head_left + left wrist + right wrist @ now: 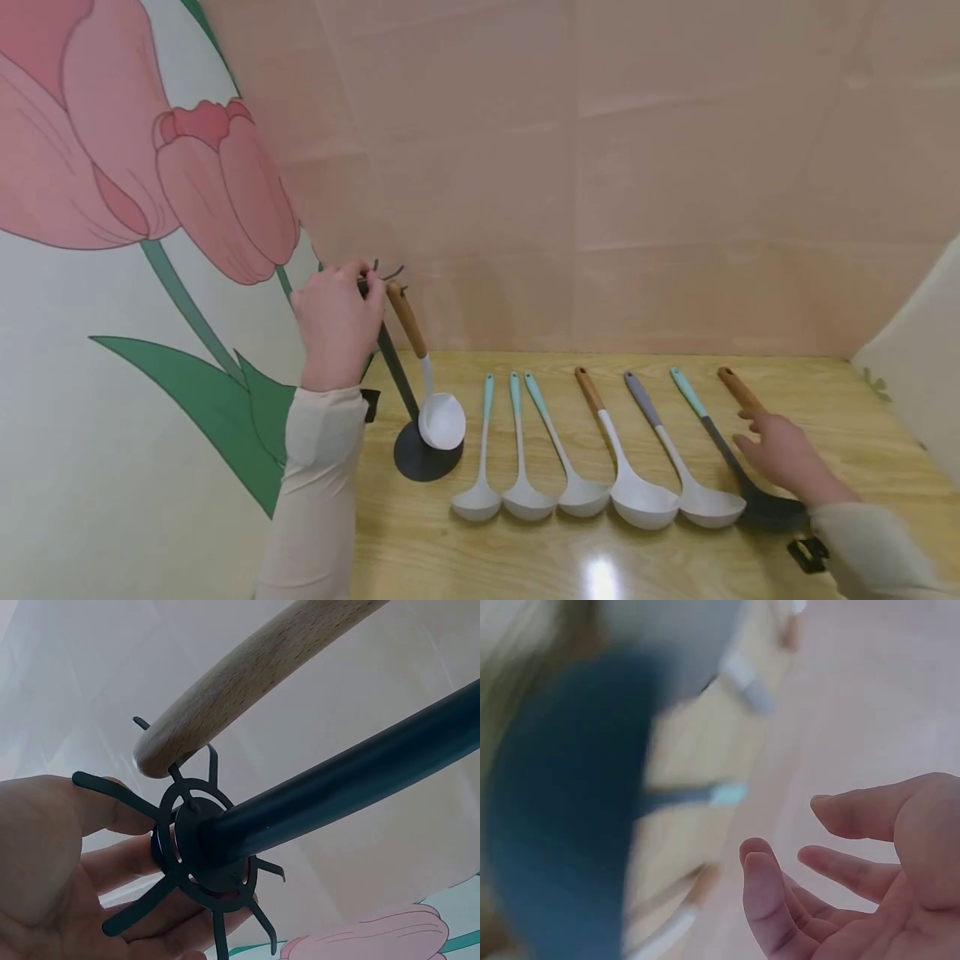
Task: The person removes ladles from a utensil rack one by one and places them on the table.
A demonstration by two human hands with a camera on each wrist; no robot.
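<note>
My left hand (pixel 337 325) grips the top of a black utensil stand (pixel 397 371), its fingers around the hub among the curved hooks (pixel 124 793). A white ladle (pixel 442 421) with a wooden handle (pixel 232 682) hangs from one hook, its bowl over the round base. On the right, my right hand (pixel 791 458) hovers by a wooden handle (pixel 738 388); that utensil's lower part is hidden. The right wrist view shows the fingers (pixel 769 904) loosely bent with nothing between them. Beside them lies a black ladle (pixel 772 510) with a teal handle.
Several ladles lie in a row on the wooden table (pixel 525 562): pale ones with teal handles (pixel 516 392), a white one (pixel 645 500) with a wooden handle, and one with a grey-purple handle (pixel 642 400). A tulip-patterned wall (pixel 187 375) borders the left side.
</note>
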